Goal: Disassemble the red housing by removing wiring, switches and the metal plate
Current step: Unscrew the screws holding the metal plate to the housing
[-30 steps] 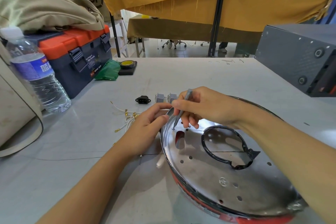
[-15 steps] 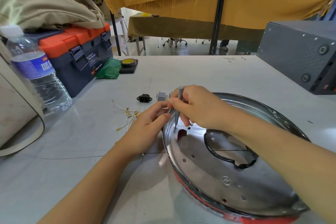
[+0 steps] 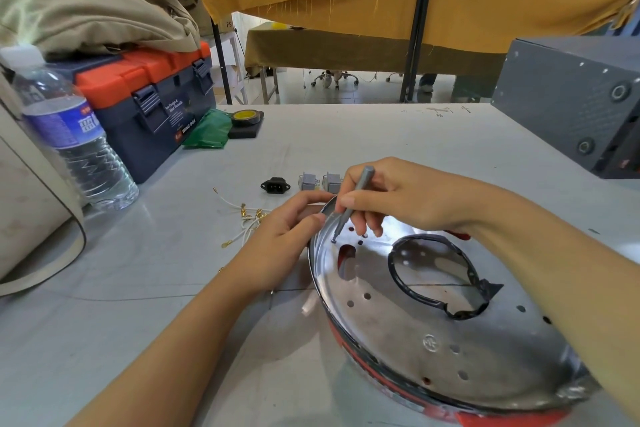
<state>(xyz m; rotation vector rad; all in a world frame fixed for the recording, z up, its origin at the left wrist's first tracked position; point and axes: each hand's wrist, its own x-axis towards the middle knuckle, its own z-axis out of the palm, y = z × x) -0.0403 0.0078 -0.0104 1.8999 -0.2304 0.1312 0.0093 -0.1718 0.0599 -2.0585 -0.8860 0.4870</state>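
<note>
Right hand (image 3: 398,198) grip pinches screwdriver (image 3: 351,203) (tip on metal plate (image 3: 415,340)); left hand (image 3: 287,239) grip holds rim.

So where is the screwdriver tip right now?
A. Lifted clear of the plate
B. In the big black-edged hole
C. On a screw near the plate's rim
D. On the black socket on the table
C: the right hand pinches the screwdriver, tip down on a screw just inside the plate rim, by the left hand.

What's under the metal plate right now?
The metal plate sits on the red housing, whose rim shows along the near edge. Red also shows through the oval slot. The large cutout shows only a dim interior; everything else beneath is covered.
</note>
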